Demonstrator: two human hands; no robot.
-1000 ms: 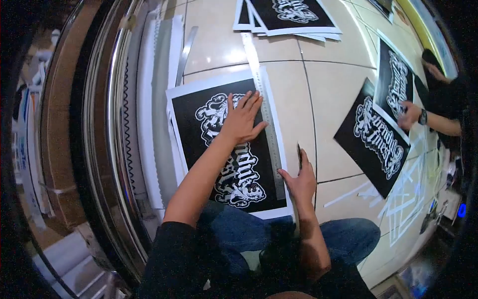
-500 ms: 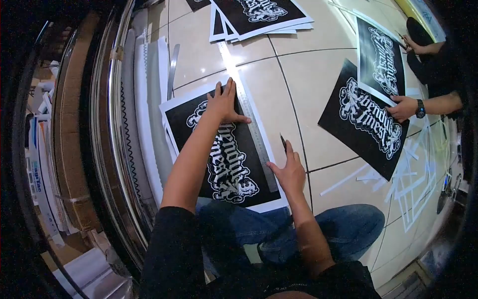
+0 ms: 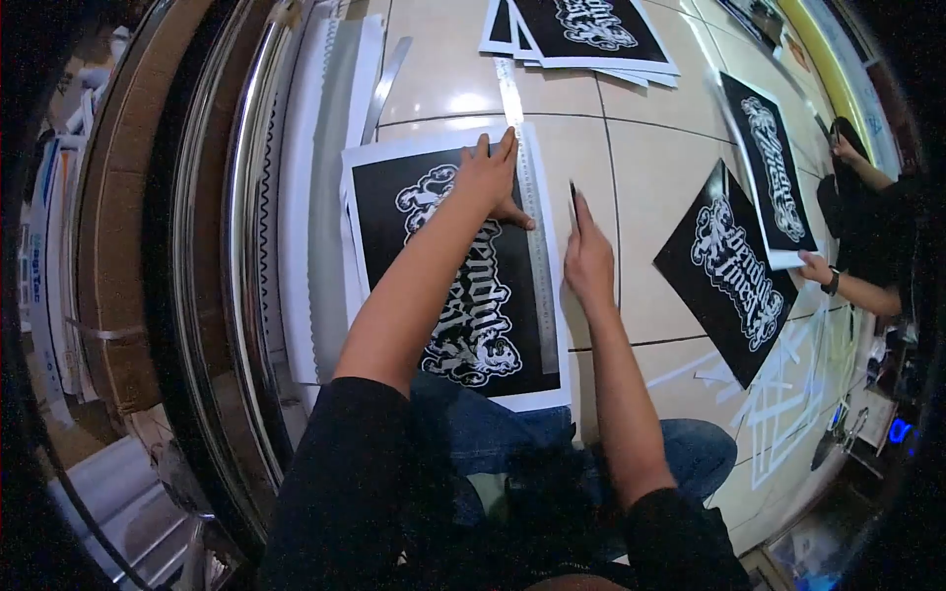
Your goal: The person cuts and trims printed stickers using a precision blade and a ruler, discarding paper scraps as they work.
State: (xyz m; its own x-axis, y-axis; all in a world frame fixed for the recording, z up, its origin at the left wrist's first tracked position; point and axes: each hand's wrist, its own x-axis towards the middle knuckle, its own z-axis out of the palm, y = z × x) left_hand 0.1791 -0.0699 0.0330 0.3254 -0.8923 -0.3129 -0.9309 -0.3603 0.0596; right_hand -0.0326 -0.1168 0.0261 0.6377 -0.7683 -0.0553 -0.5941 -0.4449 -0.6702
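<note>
A black print (image 3: 394,246) with white ornate lettering and a white border lies before me on the tiled floor. Along its right side runs a long steel ruler (image 3: 545,300), its far end reaching a stack of prints. My left hand (image 3: 490,185) lies flat with spread fingers on the print's upper part, thumb and fingertips at the ruler. To the right of the sheet, my right hand (image 3: 589,264) is closed round a slim dark cutter knife (image 3: 574,194), tip pointing away from me. Most of the knife's handle is hidden in the fingers.
Stacked black prints (image 3: 601,34) lie at the far side. On the right, a co-worker's hand (image 3: 816,268) holds a print (image 3: 774,167) near another loose print (image 3: 729,266). White offcut strips (image 3: 778,414) are scattered there. Rolls and metal tubes (image 3: 251,197) line the left.
My right hand has moved away from me along the sheet's right side, and its thumb has left the ruler. My left hand stays pressed down. The co-worker's print has shifted off the one beneath.
</note>
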